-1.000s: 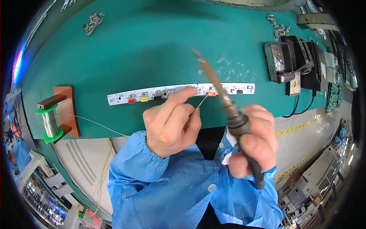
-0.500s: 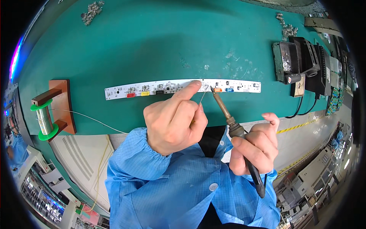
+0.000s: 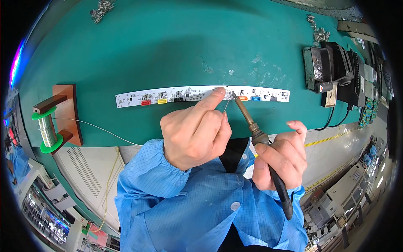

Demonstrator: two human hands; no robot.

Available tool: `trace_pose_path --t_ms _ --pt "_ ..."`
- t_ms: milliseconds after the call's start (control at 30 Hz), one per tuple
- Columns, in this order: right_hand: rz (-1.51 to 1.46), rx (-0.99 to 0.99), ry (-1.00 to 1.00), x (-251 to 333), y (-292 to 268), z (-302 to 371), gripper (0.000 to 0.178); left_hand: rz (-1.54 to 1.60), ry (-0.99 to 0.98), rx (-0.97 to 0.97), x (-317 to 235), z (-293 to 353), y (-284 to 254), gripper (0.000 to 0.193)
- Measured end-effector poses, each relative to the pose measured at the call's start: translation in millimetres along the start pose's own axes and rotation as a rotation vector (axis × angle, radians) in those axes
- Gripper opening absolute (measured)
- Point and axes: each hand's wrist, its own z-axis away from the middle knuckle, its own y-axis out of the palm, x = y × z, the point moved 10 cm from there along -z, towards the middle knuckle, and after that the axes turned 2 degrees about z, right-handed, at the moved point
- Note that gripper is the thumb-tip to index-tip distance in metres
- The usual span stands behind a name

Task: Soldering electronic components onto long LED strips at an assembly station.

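A long, slightly curved white circuit board (image 3: pixel 142 94) lies across the green mat, with red, yellow, black, orange and blue connectors along its near edge. My left hand (image 3: pixel 193 130) presses its index fingertip on the middle of the board. Its thumb and curled fingers pinch thin solder wire (image 3: pixel 226 106), which slants up to the board. In my right hand (image 3: pixel 283 159) is a soldering iron (image 3: pixel 261 137), gripped by its black handle. The iron's tip meets the board beside the orange connector, close to the wire's end. Exact contact between tip and wire is too small to tell.
At left stands a wooden holder (image 3: pixel 69 115) with a green-ended solder spool (image 3: pixel 48 131); its wire trails toward me. Soldering station parts with a metal tray (image 3: pixel 317 67) occupy the right. Small metal springs (image 3: pixel 100 11) are heaped far left, more (image 3: pixel 320 33) far right.
The iron's tip has shifted very slightly along the board. The left fingertip stays on the board, and both grips are unchanged. The whole view has moved a little.
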Motion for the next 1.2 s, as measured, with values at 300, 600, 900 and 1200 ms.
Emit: trace_pose_path --t_ms 300,600,900,1200 --pt "-0.096 -0.042 0.081 -10.3 -1.1 0.5 0.019 -0.025 0.021 -0.021 0.0 3.3 -1.3 0.019" --pt "-0.105 -0.022 0.087 -9.6 -0.4 -1.3 0.019 -0.008 0.022 -0.038 0.7 4.4 -0.9 0.018" --pt "-0.037 -0.076 -0.022 -21.1 -33.9 27.7 0.03 -0.019 -0.029 0.012 3.7 9.4 -2.7 0.016" --pt "0.294 -0.127 0.185 -109.1 -66.1 59.7 0.037 0.011 -0.019 -0.016 -2.8 -5.1 -1.7 0.017"
